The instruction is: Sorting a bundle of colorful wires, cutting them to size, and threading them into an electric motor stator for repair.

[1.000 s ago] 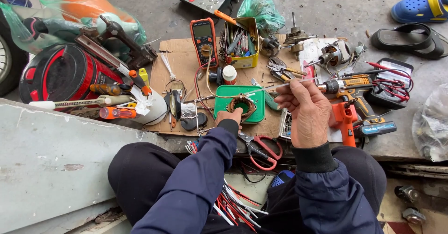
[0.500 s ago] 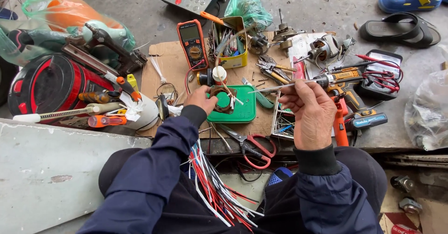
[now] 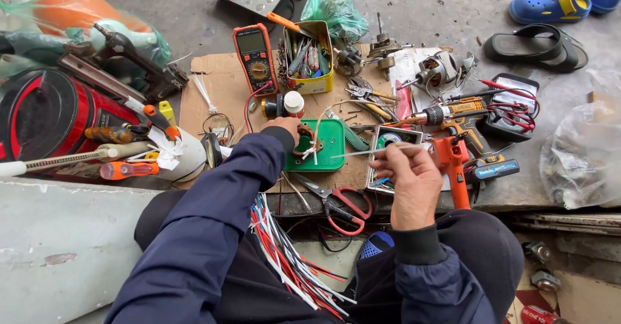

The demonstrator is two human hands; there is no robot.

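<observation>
Copper-brown coil sits on the green tray under my left fingers, which grip it. My right fingers pinch a thin metal rod; beyond, a yellow tin holds tools.

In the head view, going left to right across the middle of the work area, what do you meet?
Red drum-shaped appliance → orange-handled screwdriver → left hand → green tray → right hand → orange power tool → clear plastic bag.
</observation>
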